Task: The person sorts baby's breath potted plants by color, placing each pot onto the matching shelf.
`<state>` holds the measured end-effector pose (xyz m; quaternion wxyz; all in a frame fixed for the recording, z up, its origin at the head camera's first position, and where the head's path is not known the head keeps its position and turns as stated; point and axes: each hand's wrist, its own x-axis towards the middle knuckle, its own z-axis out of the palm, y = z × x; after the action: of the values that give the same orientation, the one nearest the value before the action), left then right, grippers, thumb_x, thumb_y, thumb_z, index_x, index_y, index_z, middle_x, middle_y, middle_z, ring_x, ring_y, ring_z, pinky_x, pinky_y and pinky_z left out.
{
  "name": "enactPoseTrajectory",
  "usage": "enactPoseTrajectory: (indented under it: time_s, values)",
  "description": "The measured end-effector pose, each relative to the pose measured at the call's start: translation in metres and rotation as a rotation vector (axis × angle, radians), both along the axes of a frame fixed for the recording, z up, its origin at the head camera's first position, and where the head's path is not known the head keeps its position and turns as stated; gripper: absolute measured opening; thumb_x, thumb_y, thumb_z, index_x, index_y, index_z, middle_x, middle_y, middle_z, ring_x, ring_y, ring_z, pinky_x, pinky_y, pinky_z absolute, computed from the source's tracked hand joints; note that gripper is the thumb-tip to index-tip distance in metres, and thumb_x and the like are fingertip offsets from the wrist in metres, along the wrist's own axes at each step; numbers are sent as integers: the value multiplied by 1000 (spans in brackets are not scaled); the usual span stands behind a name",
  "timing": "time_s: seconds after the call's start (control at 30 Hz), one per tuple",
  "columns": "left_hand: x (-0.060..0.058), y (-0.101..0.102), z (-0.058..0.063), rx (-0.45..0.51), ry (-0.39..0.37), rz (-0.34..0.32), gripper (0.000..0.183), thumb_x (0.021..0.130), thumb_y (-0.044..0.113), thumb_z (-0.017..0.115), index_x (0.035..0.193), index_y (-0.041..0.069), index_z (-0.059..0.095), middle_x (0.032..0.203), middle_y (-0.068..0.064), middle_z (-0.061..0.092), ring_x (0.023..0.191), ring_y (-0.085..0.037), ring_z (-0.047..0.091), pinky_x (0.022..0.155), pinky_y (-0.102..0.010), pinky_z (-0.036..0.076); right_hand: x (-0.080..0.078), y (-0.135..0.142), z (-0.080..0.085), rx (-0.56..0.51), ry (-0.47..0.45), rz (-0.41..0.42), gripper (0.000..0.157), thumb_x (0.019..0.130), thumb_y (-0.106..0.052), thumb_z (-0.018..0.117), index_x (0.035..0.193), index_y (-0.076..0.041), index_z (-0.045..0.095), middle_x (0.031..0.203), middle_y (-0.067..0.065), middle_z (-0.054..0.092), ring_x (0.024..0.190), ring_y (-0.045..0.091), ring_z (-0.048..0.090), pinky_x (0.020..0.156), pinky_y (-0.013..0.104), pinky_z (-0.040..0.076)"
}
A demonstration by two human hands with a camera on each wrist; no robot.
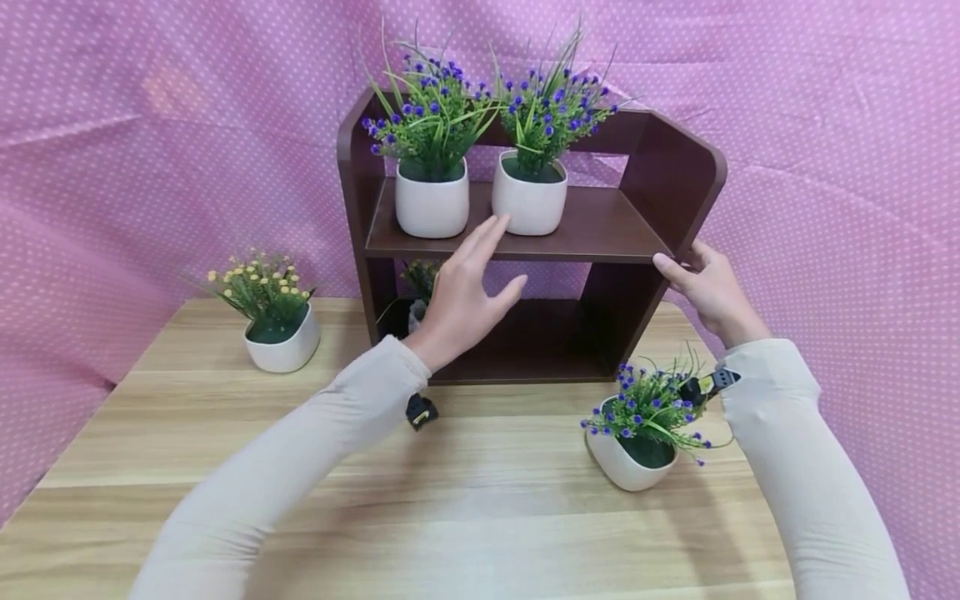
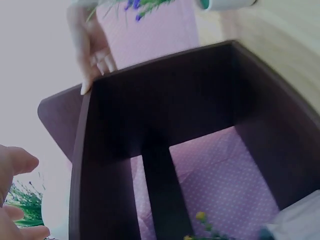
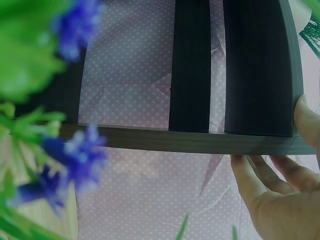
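A dark brown two-tier shelf (image 1: pixel 607 225) stands on the wooden table. My right hand (image 1: pixel 712 287) grips its right side panel where the middle board meets it, thumb at the front edge and fingers against the outer face, as the right wrist view shows. My left hand (image 1: pixel 468 292) is held up before the shelf with fingers extended and thumb spread, holding nothing. Its fingertips overlap the base of a white pot with purple flowers (image 1: pixel 530 196) on the upper board. A matching purple-flowered pot (image 1: pixel 432 204) sits to the left of that one.
On the table, a yellow-flowered white pot (image 1: pixel 283 342) stands left of the shelf. Another purple-flowered pot (image 1: pixel 630 454) is at the front right, below my right forearm. Partly hidden behind my left hand, a yellow-flowered plant (image 1: pixel 420 279) occupies the lower tier. Pink dotted cloth (image 1: pixel 847 167) hangs behind.
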<state>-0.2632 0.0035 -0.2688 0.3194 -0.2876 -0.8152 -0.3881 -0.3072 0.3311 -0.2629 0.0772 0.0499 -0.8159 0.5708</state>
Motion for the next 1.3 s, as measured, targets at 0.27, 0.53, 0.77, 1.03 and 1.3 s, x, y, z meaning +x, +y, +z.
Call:
enactPoseTrajectory:
  time_s: [0.27, 0.53, 0.77, 1.03, 1.3]
  values:
    - [22, -22, -27, -93, -46, -13, 67, 89, 23, 68, 146, 8, 39, 149, -14, 39, 141, -27, 31, 113, -44, 31, 0, 1, 0, 8, -6, -3, 69, 93, -30, 62, 150, -6, 30, 148, 18, 37, 125, 19, 44, 97, 20, 47]
    - [23, -39, -50, -257, -62, 1, 65, 89, 25, 69, 146, 11, 41, 148, -11, 42, 141, -29, 31, 110, -49, 35, 7, 13, -1, -52, 10, -40, 70, 91, -29, 64, 148, -4, 33, 131, 4, 49, 112, 7, 50, 89, 14, 48]
    - [26, -63, -81, -301, -78, 24, 64, 86, 23, 72, 143, 9, 45, 144, -13, 46, 138, -33, 35, 110, -49, 35, 8, 13, -1, -92, 9, -23, 70, 90, -28, 66, 148, -5, 33, 134, 5, 48, 110, 5, 51, 93, 16, 47]
    - [42, -120, -125, -228, -223, 79, 68, 82, 18, 76, 141, 3, 45, 144, -20, 44, 133, -41, 39, 110, -55, 32, 3, 5, -2, -69, 0, -1, 69, 91, -27, 65, 148, -5, 33, 142, 12, 41, 115, 8, 50, 91, 15, 48]
    - [62, -189, -156, -61, -443, 272, 81, 83, 21, 75, 146, -4, 31, 148, -30, 31, 131, -51, 34, 106, -64, 28, -2, 1, -3, 3, -7, -6, 67, 93, -28, 62, 149, -7, 33, 146, 14, 38, 122, 13, 46, 99, 22, 46]
